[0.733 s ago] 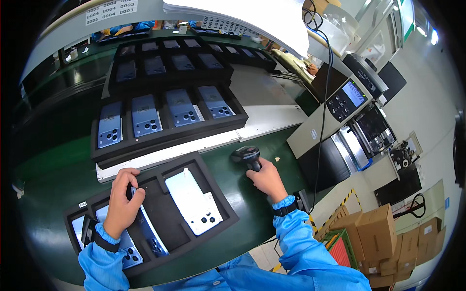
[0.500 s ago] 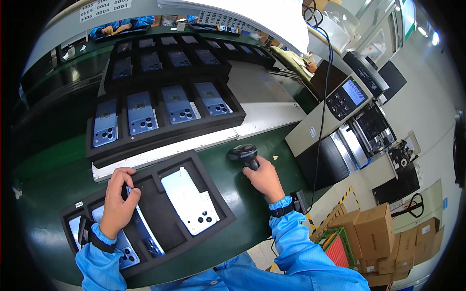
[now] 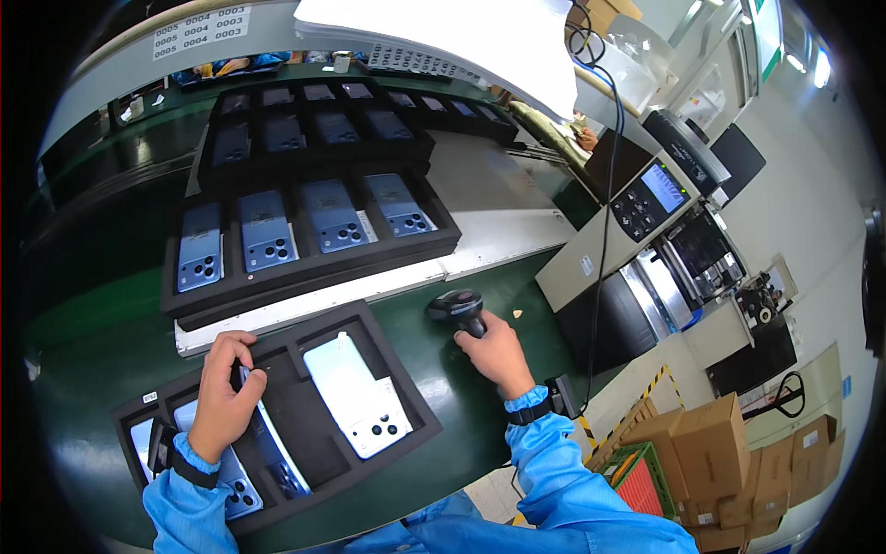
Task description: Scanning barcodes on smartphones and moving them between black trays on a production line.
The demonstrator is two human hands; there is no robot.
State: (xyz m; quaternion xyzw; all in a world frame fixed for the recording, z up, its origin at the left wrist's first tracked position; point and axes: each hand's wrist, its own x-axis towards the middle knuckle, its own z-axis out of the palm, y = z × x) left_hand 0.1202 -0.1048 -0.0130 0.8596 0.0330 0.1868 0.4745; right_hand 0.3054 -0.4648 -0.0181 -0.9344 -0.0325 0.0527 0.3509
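Observation:
My left hand (image 3: 224, 399) is closed on the top end of a blue phone (image 3: 273, 434), which stands tilted on its edge in a slot of the near black foam tray (image 3: 417, 406). Part of that phone is hidden behind my fingers. To its right a pale, shiny phone (image 3: 355, 397) lies camera side up with a white label by its cameras. Another blue phone (image 3: 242, 494) rests partly under my left wrist, and one more shows at the tray's left end. My right hand (image 3: 498, 353) grips a black handheld barcode scanner (image 3: 457, 307) above the green tabletop, right of the tray.
Beyond the near tray, a second foam tray (image 3: 369, 249) holds several blue phones on a metal plate (image 3: 498, 231). Stacked dark trays (image 3: 314, 138) stand farther back. A label printer (image 3: 637, 249) with a hanging cable sits at the right; cardboard boxes (image 3: 711, 443) lie below it.
The whole view has shifted slightly, with the trays sitting a little lower in the picture. Both hands keep their holds; the phone and scanner show almost no movement relative to the table.

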